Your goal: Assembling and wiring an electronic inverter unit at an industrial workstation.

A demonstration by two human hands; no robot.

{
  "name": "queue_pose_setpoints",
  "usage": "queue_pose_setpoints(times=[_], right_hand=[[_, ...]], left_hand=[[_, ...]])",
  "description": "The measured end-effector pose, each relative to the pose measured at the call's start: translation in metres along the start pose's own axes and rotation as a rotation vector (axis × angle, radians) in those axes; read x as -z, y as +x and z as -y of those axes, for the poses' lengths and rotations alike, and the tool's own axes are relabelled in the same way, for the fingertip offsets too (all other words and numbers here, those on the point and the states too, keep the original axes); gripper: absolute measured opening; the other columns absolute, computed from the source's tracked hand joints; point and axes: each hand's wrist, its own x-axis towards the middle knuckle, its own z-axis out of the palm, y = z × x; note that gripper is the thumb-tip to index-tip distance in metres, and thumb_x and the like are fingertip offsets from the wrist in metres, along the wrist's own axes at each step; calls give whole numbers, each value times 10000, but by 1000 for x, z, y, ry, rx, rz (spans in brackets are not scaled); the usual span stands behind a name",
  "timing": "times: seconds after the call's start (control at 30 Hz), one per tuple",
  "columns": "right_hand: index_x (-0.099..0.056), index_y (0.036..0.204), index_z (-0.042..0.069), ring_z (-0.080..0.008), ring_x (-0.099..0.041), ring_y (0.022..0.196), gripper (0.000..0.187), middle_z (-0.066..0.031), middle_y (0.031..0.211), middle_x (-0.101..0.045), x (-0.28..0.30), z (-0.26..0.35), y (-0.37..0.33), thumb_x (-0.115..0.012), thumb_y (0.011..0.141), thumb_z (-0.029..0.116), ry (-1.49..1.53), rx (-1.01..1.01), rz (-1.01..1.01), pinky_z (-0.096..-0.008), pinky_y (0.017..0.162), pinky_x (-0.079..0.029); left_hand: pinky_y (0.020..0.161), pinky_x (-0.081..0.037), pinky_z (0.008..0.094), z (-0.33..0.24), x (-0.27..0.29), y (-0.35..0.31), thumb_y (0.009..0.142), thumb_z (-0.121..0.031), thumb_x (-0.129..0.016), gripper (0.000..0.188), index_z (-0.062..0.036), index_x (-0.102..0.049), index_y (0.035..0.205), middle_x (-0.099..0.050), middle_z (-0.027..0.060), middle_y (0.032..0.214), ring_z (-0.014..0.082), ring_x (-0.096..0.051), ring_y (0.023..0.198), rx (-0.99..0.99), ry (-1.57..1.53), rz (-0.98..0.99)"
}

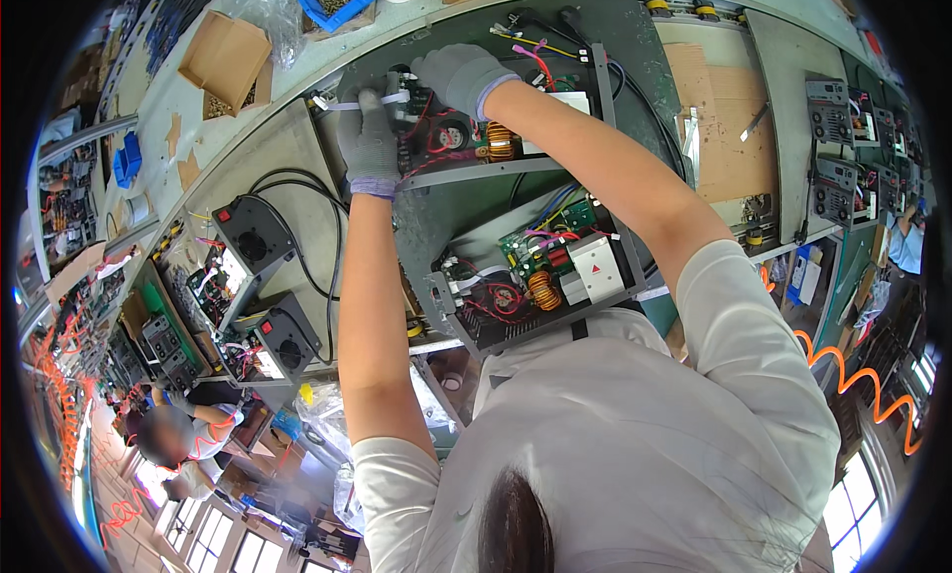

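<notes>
An open dark metal case [476, 170] with a circuit board, red wires, a small fan and a copper-wound coil [501, 140] lies in front of me. At its left end, my left hand [369, 145], in a grey glove, has its thumb across a white ribbon cable [342, 105], fingers closed around it. My gloved right hand [461, 77] reaches over the case's far left corner with curled fingers; what they grip is hidden. A second open case [486, 327] lies nearer my body, with a green board [575, 218], a coil and a white block [596, 266].
A blue bin of screws [335, 0] and a cardboard box [226, 62] stand at the far left. Two more cases [248, 234] with black cables lie left; several units [829, 112] stand right. An orange coiled hose [863, 380] hangs at right. Another person [198, 439] is lower left.
</notes>
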Motion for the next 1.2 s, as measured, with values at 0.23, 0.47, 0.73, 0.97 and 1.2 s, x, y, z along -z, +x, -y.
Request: queue_pose_setpoints(times=[0.23,0.47,0.73,0.97,1.2], right_hand=[[-622,1120,88,-338,-665,990,256,-136,1040,-674,19,6,-5,-621,867,123,8,75,14,-453,822,-539],[-628,1133,158,-278,-611,1000,308,-85,1048,-620,23,67,-78,-655,862,303,67,322,-50,-451,825,-491],[-636,1120,152,-345,-654,899,243,-125,953,-675,5,54,-67,-597,945,316,613,82,-98,-464,789,-512],[-662,1044,131,-377,-659,848,246,-154,900,-688,5,41,-56,-587,940,341,525,-79,-116,-490,758,-515],[-702,1103,165,-368,-664,969,300,-157,1020,-706,5,26,-37,-537,923,340,444,-127,78,-474,868,-511]], left_hand=[[916,-482,322,-7,0,-5,1053,-285,-466,373,26,-590,1215,-654,117,1170,184,-615,1045,134,-442,79],[934,-502,351,0,52,14,1066,-326,-427,416,-3,-512,1314,-667,107,1245,230,-642,1118,161,-248,280],[606,-375,240,-27,69,-9,1010,-491,-512,503,-32,-628,1181,-616,23,887,98,-482,710,102,1,179],[691,-423,241,-26,41,-34,944,-508,-625,586,12,-583,1210,-585,48,890,110,-520,792,48,-229,194],[766,-536,262,-4,25,-36,1024,-273,-555,365,13,-567,1251,-615,59,1067,117,-596,853,177,-467,-195]])
